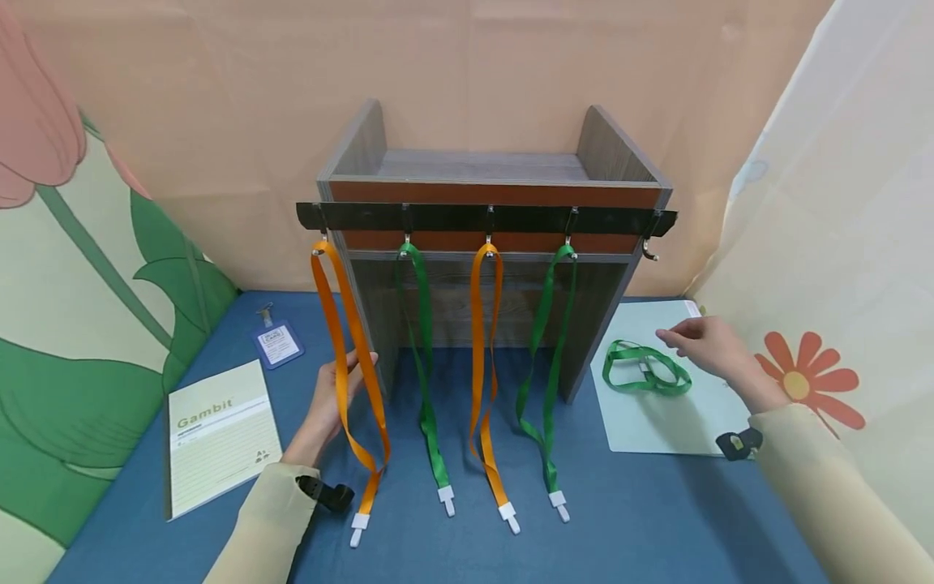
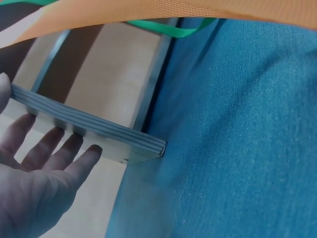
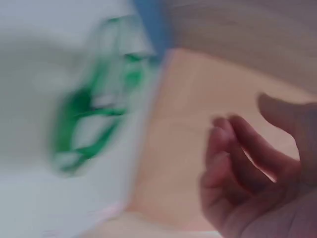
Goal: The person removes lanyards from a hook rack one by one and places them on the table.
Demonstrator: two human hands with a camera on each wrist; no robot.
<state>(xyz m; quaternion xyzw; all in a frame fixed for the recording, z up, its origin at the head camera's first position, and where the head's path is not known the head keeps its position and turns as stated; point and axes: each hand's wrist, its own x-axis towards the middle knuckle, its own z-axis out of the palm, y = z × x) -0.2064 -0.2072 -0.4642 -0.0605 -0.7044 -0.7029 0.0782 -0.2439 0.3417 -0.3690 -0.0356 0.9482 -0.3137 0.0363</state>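
Observation:
My left hand (image 1: 321, 405) grips the front edge of the left side panel (image 2: 89, 116) of a grey wooden shelf (image 1: 496, 195), thumb on one face and fingers on the other. An orange lanyard (image 1: 356, 324) hangs in front of that hand. Over a pale board (image 1: 635, 422) on the right, my right hand (image 1: 711, 349) hovers with loosely bent fingers, holding nothing. Beneath and beside it lies a loosely coiled green lanyard (image 1: 673, 389), blurred in the right wrist view. Another green lanyard (image 1: 426, 324), a second orange lanyard (image 1: 477, 341) and a further green lanyard (image 1: 541, 316) hang from the shelf's hooks.
Across the shelf front runs a black hook rail (image 1: 452, 217); its rightmost hook (image 1: 648, 251) carries no lanyard. On the left of the blue cloth (image 1: 606, 519) lie a notebook (image 1: 219, 470) and a blue badge holder (image 1: 278, 345). Patterned sheets enclose the back and sides.

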